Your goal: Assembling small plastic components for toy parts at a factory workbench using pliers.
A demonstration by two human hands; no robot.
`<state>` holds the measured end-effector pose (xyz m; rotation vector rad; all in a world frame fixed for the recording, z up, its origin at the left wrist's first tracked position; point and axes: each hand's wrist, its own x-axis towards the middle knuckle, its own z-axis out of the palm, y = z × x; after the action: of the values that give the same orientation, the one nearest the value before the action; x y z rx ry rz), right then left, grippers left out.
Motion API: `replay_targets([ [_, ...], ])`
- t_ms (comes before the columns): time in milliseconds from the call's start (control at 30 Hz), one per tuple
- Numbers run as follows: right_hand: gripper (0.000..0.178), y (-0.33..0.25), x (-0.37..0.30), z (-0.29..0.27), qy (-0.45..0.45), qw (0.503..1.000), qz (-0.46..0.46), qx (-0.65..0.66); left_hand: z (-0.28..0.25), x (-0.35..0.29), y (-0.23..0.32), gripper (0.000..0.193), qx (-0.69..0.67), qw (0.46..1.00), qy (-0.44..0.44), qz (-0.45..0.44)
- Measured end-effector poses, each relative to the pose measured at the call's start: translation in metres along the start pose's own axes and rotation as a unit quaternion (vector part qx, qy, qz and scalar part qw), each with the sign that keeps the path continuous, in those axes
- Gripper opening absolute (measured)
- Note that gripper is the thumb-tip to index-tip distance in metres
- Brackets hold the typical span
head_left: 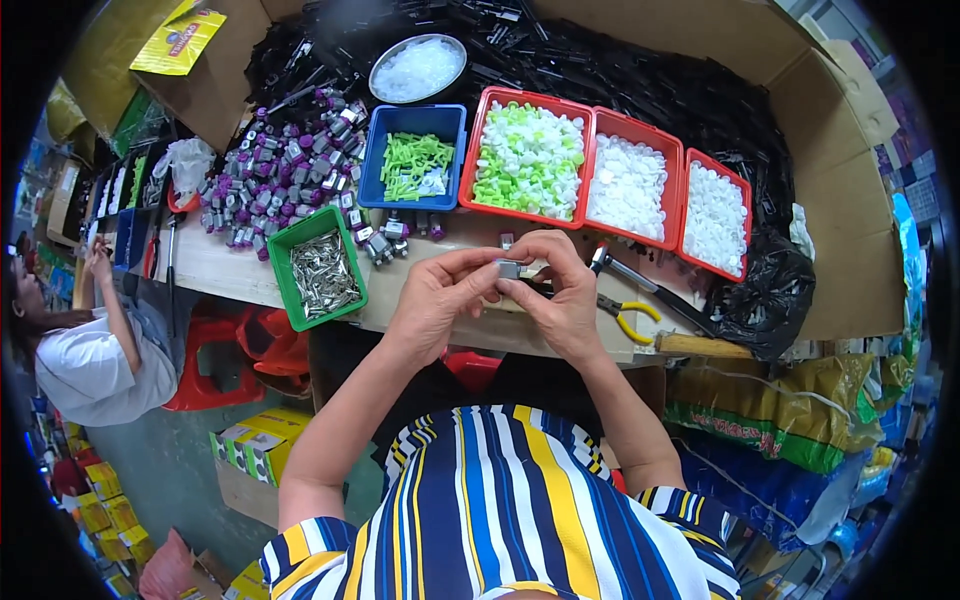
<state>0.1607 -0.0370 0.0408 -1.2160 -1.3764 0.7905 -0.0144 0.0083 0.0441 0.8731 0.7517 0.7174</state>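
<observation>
My left hand point(437, 305) and my right hand point(560, 300) meet over the near part of the workbench. Between their pinched fingertips is a small grey metal block point(509, 269), partly covered by the fingers. Another small metal piece point(506, 241) shows just beyond it. Yellow-handled pliers point(640, 318) lie to the right of my right hand, partly hidden behind it. Left of my left hand, a green bin point(283, 262) holds small silvery metal pins. A blue bin point(371, 160) with bright green plastic pieces stands farther back.
Three red bins point(588, 160) of white and green plastic parts stand at right. A heap of grey-and-purple blocks point(290, 170) lies left. Behind are a metal bowl point(418, 68) and black strips point(630, 80). A dark-handled tool point(660, 290) lies right. Another person point(100, 350) sits left.
</observation>
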Motion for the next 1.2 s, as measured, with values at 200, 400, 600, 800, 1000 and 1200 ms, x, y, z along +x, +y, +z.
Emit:
replay_targets([
  [200, 0.022, -0.003, 0.006, -0.003, -0.035, 0.999, 0.029, -0.017, -0.005, 0.008, -0.002, 0.027, -0.034, 0.999, 0.018, -0.009],
  [400, 0.008, -0.001, 0.021, -0.018, -0.033, 0.998, -0.010, -0.047, -0.002, 0.012, -0.002, 0.023, 0.063, 0.997, 0.033, 0.036],
  [600, 0.005, -0.012, 0.044, -0.005, -0.045, 0.994, -0.016, -0.093, -0.007, -0.007, -0.010, 0.020, 0.162, 0.984, 0.051, 0.050],
  [800, 0.012, -0.028, 0.082, 0.087, -0.190, 0.959, -0.174, -0.120, -0.015, -0.036, -0.016, 0.013, 0.102, 0.988, 0.087, 0.070],
  [1000, 0.010, -0.047, 0.090, 0.087, -0.200, 0.957, -0.176, -0.115, -0.027, -0.050, -0.003, 0.017, 0.091, 0.986, 0.110, 0.089],
  [1200, 0.020, -0.042, 0.039, 0.005, -0.228, 0.950, -0.046, -0.206, -0.035, -0.034, 0.001, 0.026, -0.043, 0.997, 0.066, 0.019],
])
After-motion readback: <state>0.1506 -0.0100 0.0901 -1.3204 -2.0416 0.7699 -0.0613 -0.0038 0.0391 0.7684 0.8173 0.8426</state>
